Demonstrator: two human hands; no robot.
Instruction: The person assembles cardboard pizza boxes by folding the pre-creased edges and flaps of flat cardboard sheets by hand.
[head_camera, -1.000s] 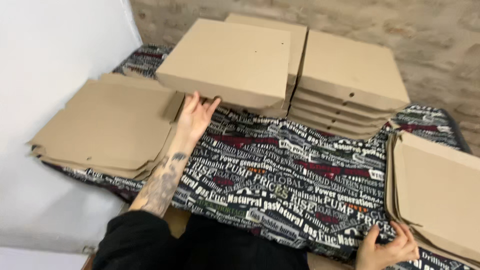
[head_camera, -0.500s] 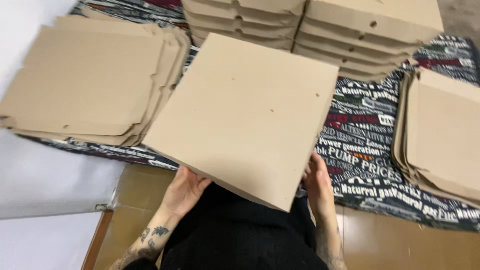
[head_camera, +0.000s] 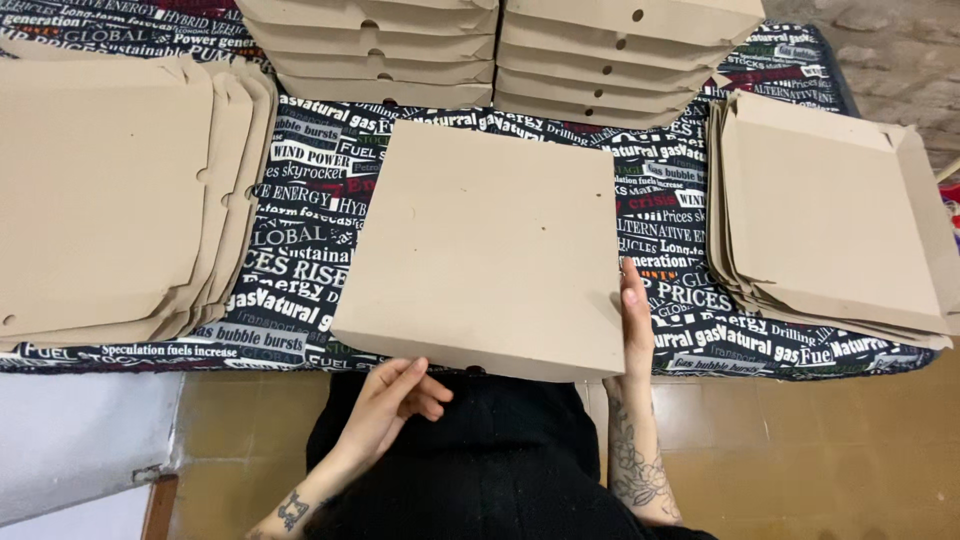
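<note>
Fingers of the right hand (head_camera: 636, 330) lie flat against the folded cardboard box's (head_camera: 485, 245) right edge on the bench (head_camera: 690, 300), while the left hand (head_camera: 392, 400), loosely curled and empty, hovers just below its near-left edge.

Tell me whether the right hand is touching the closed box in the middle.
Touching. The head view shows the right hand lying flat against the right edge of the closed box, with no gap.
</note>
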